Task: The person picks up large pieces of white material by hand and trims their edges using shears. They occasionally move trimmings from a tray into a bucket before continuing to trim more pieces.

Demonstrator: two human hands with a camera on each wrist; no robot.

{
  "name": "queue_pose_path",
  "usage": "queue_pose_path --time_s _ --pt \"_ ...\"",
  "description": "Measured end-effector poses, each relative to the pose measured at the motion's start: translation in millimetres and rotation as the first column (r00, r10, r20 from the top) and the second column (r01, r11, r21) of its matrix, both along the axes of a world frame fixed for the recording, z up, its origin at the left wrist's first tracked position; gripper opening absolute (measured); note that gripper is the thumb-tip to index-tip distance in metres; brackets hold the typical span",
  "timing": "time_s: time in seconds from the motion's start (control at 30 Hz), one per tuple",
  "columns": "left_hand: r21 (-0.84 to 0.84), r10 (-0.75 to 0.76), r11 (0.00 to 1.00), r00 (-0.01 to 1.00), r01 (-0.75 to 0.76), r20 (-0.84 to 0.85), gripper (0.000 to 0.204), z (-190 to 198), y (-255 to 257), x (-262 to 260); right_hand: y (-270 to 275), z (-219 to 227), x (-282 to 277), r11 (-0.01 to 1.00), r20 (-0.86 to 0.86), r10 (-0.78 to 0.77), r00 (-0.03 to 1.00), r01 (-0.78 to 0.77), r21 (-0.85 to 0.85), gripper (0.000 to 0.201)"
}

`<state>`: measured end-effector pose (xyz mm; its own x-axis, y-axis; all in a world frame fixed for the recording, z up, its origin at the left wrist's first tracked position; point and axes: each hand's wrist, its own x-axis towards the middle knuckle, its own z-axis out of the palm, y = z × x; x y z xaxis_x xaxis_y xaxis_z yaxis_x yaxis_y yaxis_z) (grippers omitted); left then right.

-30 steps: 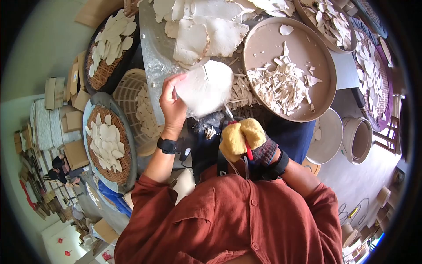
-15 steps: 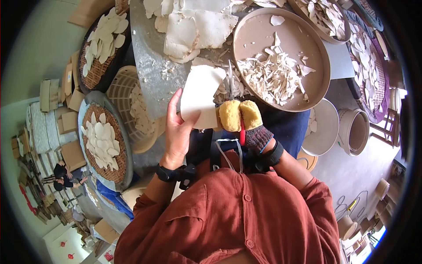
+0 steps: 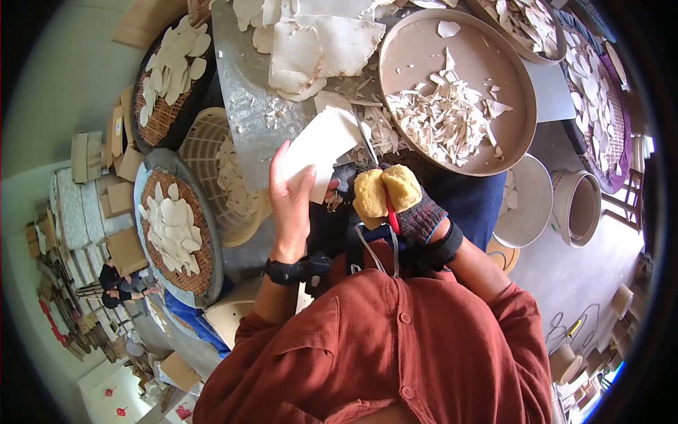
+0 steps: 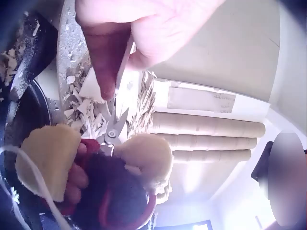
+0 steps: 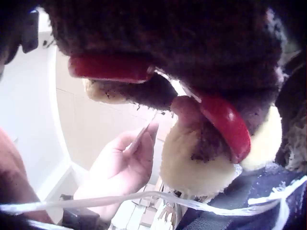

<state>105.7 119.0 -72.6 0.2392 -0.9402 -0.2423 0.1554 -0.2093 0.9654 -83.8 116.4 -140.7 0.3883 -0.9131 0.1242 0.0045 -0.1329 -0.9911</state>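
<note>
My left hand [image 3: 291, 208] pinches a thin, stiff off-white sheet [image 3: 325, 145] between thumb and fingers, tilted toward the right in the head view. My right hand [image 3: 424, 215], in a dark knitted glove that leaves fingertips bare, grips red-handled scissors [image 4: 111, 135]. Thick yellow padding [image 3: 401, 188] is wrapped about its grip. In the left wrist view the blades stand apart, close below the sheet. The right wrist view shows the red handle loops [image 5: 230, 127] around the gloved hand. Beneath the sheet, the lap and scraps are partly hidden.
A round brown tray [image 3: 487, 67] of off-white strips stands on the metal table [image 3: 244, 134], beside larger sheets [image 3: 311, 49]. Trays of flat pieces [image 3: 171, 230] and a cream plastic basket [image 3: 201, 145] lie left. Buckets [image 3: 575, 212] stand at right.
My left hand has come down and turned, bringing the sheet from a broad, blurred face-on view to a narrower, right-leaning one. The scissors stay near its right edge.
</note>
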Motion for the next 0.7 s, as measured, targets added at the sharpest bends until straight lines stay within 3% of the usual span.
queue_pose_path --time_s 0.1,0.2,0.3,0.37,0.43,0.5,0.53,0.6,0.7 --pt "0.036 -0.042 0.998 0.999 0.042 0.001 0.057 3.8 -7.7 6.5 2.0 -1.3 2.6 0.990 0.120 -0.007 0.993 -0.011 0.143 0.027" --pt "0.030 -0.100 0.995 0.995 0.100 -0.005 0.058 5.5 -16.7 15.3 -1.6 -0.3 0.5 0.986 0.113 0.056 0.992 -0.073 0.151 0.028" --pt "0.068 -0.151 0.986 0.989 0.151 -0.008 0.057 15.5 -18.6 15.0 6.2 -28.1 -1.3 0.895 0.322 0.018 0.947 -0.159 0.418 0.036" --pt "0.111 -0.179 0.977 0.984 0.180 -0.016 0.057 21.6 -20.0 13.9 4.7 -10.8 -8.3 0.857 0.457 0.038 0.888 -0.264 0.442 0.036" --pt "0.154 -0.204 0.966 0.979 0.205 -0.027 0.058 24.4 -21.3 17.5 0.0 -0.5 -14.2 0.965 0.171 0.212 0.962 -0.234 0.121 0.030" --pt "0.173 -0.228 0.958 0.973 0.230 -0.035 0.058 20.5 -24.0 24.5 2.5 -1.8 -13.4 0.975 0.090 0.218 0.972 -0.221 0.029 0.025" --pt "0.185 -0.241 0.952 0.970 0.245 -0.041 0.059 18.5 -24.5 26.5 7.1 -5.3 -9.4 0.974 0.171 0.175 0.970 -0.196 0.112 0.022" --pt "0.198 -0.241 0.950 0.970 0.243 -0.037 0.058 17.8 -25.0 26.7 11.4 -8.8 -9.2 0.979 0.162 0.125 0.979 -0.148 0.141 0.019" --pt "0.186 -0.222 0.956 0.974 0.226 -0.041 0.058 16.5 -25.8 24.5 6.8 -5.0 -10.8 0.992 -0.022 0.126 0.992 -0.126 -0.002 0.017"
